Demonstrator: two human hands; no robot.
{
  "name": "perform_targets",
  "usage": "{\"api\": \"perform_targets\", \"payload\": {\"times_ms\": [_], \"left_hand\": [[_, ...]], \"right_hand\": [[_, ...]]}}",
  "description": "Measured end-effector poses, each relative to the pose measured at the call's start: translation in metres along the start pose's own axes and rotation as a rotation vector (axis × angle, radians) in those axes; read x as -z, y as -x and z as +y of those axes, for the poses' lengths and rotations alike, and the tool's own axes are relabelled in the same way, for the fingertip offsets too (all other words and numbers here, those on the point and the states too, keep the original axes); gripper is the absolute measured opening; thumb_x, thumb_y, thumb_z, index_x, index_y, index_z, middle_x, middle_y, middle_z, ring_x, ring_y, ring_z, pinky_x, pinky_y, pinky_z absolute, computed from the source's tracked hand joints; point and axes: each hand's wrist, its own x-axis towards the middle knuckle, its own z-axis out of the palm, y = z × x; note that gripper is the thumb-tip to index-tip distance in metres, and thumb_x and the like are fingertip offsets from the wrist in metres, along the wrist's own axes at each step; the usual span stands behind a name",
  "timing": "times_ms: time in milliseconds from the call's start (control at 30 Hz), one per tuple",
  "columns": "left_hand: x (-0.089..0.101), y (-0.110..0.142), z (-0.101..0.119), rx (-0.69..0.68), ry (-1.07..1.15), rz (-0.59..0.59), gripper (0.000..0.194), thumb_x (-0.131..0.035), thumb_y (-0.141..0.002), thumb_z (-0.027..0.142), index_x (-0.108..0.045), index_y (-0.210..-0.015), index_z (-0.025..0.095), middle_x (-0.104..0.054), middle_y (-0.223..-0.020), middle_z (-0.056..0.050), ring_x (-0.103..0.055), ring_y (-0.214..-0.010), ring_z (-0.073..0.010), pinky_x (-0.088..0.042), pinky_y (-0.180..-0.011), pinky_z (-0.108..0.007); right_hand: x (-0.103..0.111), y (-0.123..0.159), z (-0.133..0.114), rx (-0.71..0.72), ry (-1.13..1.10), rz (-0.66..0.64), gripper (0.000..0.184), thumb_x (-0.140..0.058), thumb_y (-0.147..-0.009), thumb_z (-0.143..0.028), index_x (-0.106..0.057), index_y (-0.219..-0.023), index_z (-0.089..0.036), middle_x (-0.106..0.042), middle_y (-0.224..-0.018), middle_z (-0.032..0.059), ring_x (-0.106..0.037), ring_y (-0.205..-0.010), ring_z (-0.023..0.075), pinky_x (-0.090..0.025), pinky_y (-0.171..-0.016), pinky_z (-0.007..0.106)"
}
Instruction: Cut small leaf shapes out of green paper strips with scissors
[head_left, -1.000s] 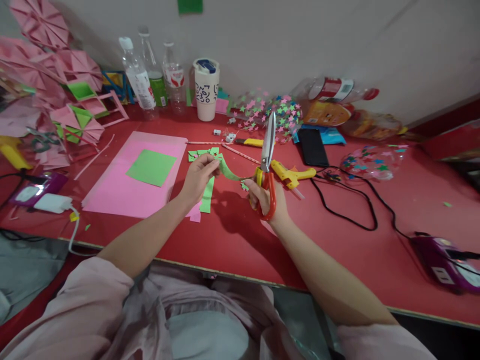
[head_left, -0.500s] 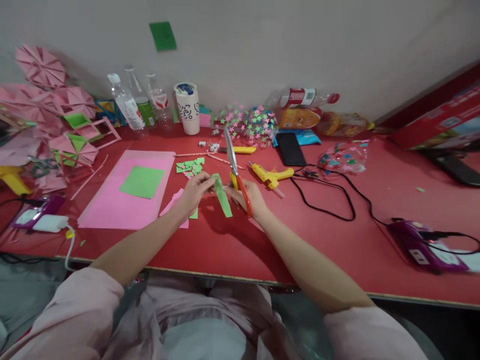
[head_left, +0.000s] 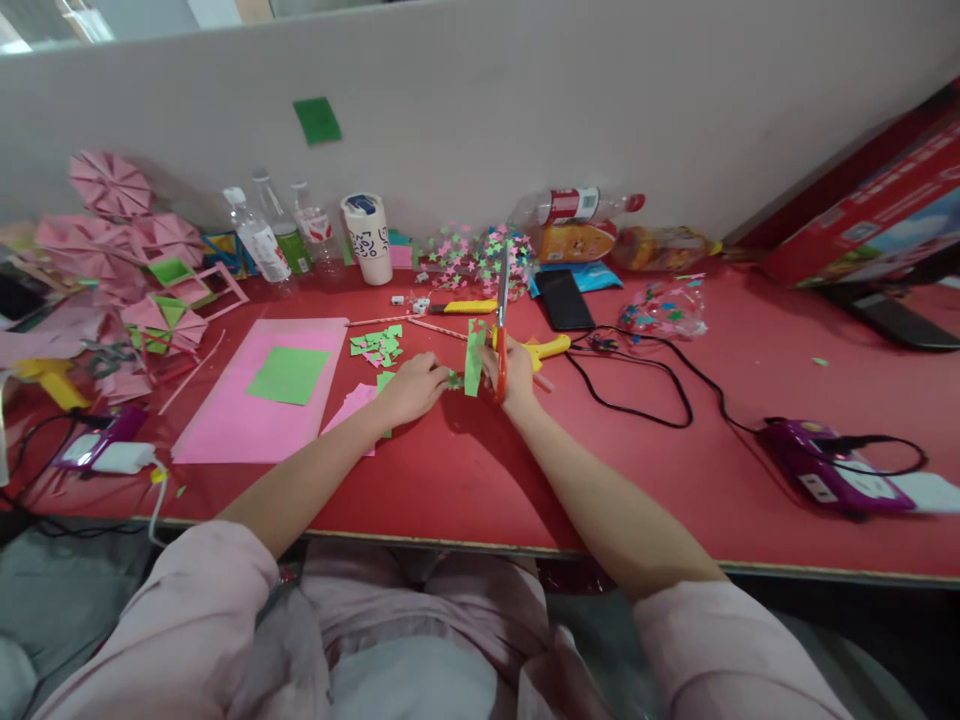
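Observation:
My right hand (head_left: 516,376) grips red-handled scissors (head_left: 501,320) with the blades pointing up and away, and its fingers also hold a green paper strip (head_left: 474,356) with cut-outs, standing upright. My left hand (head_left: 416,385) is closed in a pinch just left of the strip, at a small green piece (head_left: 454,380) near the strip's lower end. Both hands hover low over the red table (head_left: 645,470). A pile of green and pink paper scraps (head_left: 377,346) lies just behind my left hand.
A pink sheet (head_left: 225,420) with a green square (head_left: 288,374) lies at left. A yellow glue gun (head_left: 547,348), black phone (head_left: 564,298), black cable (head_left: 660,390) and purple device (head_left: 832,468) are to the right. Bottles (head_left: 259,240), a cup (head_left: 370,236) and pink paper fans (head_left: 112,250) line the back.
The camera view pulled back and tilted up. The green strip passed from my left hand to my right and now stands upright; my left hand now pinches at its lower end.

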Motion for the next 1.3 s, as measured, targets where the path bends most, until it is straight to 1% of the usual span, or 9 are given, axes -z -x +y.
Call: {"api": "perform_targets", "payload": {"times_ms": [233, 300, 400, 533, 633, 800, 1033, 1200, 1300], "left_hand": [[-0.004, -0.006, 0.003, 0.079, -0.135, 0.06, 0.032, -0.033, -0.089, 0.031, -0.059, -0.091, 0.012, -0.054, -0.095, -0.014, -0.049, -0.089, -0.0237, -0.039, -0.081, -0.038], [0.001, -0.003, -0.001, 0.148, 0.024, 0.135, 0.03, -0.036, -0.088, 0.033, -0.058, -0.086, 0.013, -0.055, -0.091, -0.012, -0.051, -0.089, -0.0222, -0.04, -0.083, -0.038], [0.011, 0.005, -0.002, 0.252, 0.51, 0.233, 0.034, -0.034, -0.089, 0.039, -0.056, -0.082, 0.015, -0.057, -0.083, -0.006, -0.053, -0.081, -0.0167, -0.042, -0.079, -0.033], [0.015, 0.012, 0.004, 0.233, 1.042, 0.175, 0.025, -0.052, -0.079, 0.04, -0.055, -0.088, 0.017, -0.058, -0.082, 0.0, -0.055, -0.075, -0.0112, -0.044, -0.07, -0.025], [0.01, 0.013, 0.007, 0.253, 1.168, 0.218, 0.018, -0.056, -0.076, 0.034, -0.051, -0.08, 0.017, -0.058, -0.071, 0.003, -0.056, -0.066, -0.009, -0.044, -0.065, -0.023], [0.011, 0.015, 0.003, 0.342, 1.282, 0.147, 0.013, -0.051, -0.078, 0.03, -0.046, -0.077, 0.018, -0.06, -0.057, 0.005, -0.048, -0.038, -0.0066, -0.037, -0.046, -0.021], [0.014, 0.017, 0.0, 0.305, 1.258, 0.073, 0.014, -0.051, -0.079, 0.03, -0.049, -0.075, 0.017, -0.061, -0.061, 0.004, -0.042, -0.038, -0.0029, -0.033, -0.046, -0.02], [0.021, 0.014, -0.006, 0.444, 1.355, 0.34, 0.011, -0.048, -0.079, 0.026, -0.043, -0.073, 0.019, -0.054, -0.053, 0.006, -0.047, -0.041, -0.0054, -0.037, -0.047, -0.02], [0.027, 0.014, -0.012, 0.437, 1.406, 0.546, 0.012, -0.049, -0.079, 0.026, -0.042, -0.072, 0.019, -0.048, -0.05, 0.007, -0.04, -0.039, -0.0036, -0.029, -0.042, -0.018]], "right_hand": [[-0.005, 0.002, 0.002, -0.012, -0.071, -0.04, 0.024, -0.056, -0.069, -0.026, -0.036, -0.055, -0.023, -0.035, -0.035, -0.0068, -0.035, -0.031, 0.0094, -0.029, -0.032, 0.022], [-0.007, 0.006, 0.0, -0.015, -0.095, -0.071, 0.025, -0.055, -0.07, -0.025, -0.036, -0.054, -0.023, -0.035, -0.035, -0.0064, -0.035, -0.031, 0.009, -0.029, -0.032, 0.022], [-0.011, 0.016, -0.005, -0.018, -0.126, -0.124, 0.024, -0.053, -0.071, -0.028, -0.038, -0.053, -0.022, -0.04, -0.035, -0.0046, -0.037, -0.031, 0.0093, -0.03, -0.032, 0.022], [-0.018, 0.031, -0.011, -0.006, -0.141, -0.177, 0.025, -0.054, -0.072, -0.034, -0.042, -0.054, -0.021, -0.046, -0.038, -0.0027, -0.04, -0.033, 0.0094, -0.031, -0.033, 0.022], [-0.02, 0.035, -0.012, 0.004, -0.131, -0.196, 0.025, -0.058, -0.07, -0.036, -0.044, -0.057, -0.02, -0.049, -0.04, -0.0035, -0.042, -0.033, 0.0089, -0.032, -0.034, 0.021], [-0.02, 0.033, -0.009, -0.007, -0.11, -0.216, 0.021, -0.058, -0.07, -0.034, -0.046, -0.06, -0.02, -0.05, -0.042, -0.0046, -0.04, -0.032, 0.0079, -0.031, -0.033, 0.02], [-0.022, 0.036, -0.003, -0.003, -0.073, -0.246, 0.029, -0.058, -0.071, -0.044, -0.044, -0.06, -0.02, -0.049, -0.043, -0.0041, -0.04, -0.032, 0.0084, -0.031, -0.034, 0.021], [-0.019, 0.037, -0.002, 0.017, -0.025, -0.288, 0.038, -0.058, -0.07, -0.054, -0.045, -0.06, -0.02, -0.043, -0.042, -0.0051, -0.039, -0.036, 0.0089, -0.03, -0.038, 0.022], [-0.016, 0.039, -0.005, 0.099, 0.179, -0.338, 0.041, -0.056, -0.071, -0.058, -0.047, -0.062, -0.019, -0.043, -0.046, -0.0043, -0.04, -0.043, 0.01, -0.03, -0.043, 0.023]]}}
